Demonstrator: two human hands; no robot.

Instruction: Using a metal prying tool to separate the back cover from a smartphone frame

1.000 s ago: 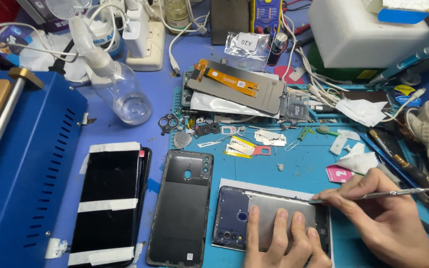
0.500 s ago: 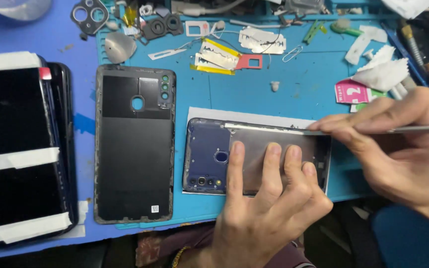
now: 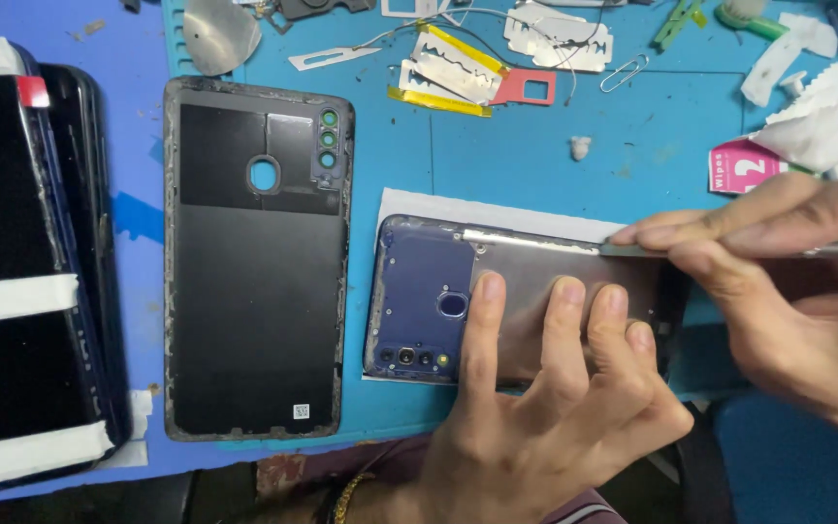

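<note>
A blue phone body (image 3: 419,291) lies face down on a white sheet (image 3: 497,209), its rear partly covered by a grey metallic plate (image 3: 526,291). My left hand (image 3: 555,408) presses flat on that plate with fingers spread. My right hand (image 3: 788,291) pinches a thin metal tool (image 3: 555,243) whose flat blade runs along the phone's upper edge. To the left lies a black rear cover (image 3: 254,262), inner side up, with camera and sensor holes.
Two dark screens with white tape strips (image 3: 21,281) lie at the far left. Razor blades (image 3: 458,68), a red card frame (image 3: 526,89), a paper clip (image 3: 625,73), a pink wipe packet (image 3: 744,167) and crumpled tissue (image 3: 817,121) litter the blue mat.
The view has moved in closer and lower on the phone. My right hand has drawn the tool's blade along the phone's upper edge; my left hand stays pressed on it.
</note>
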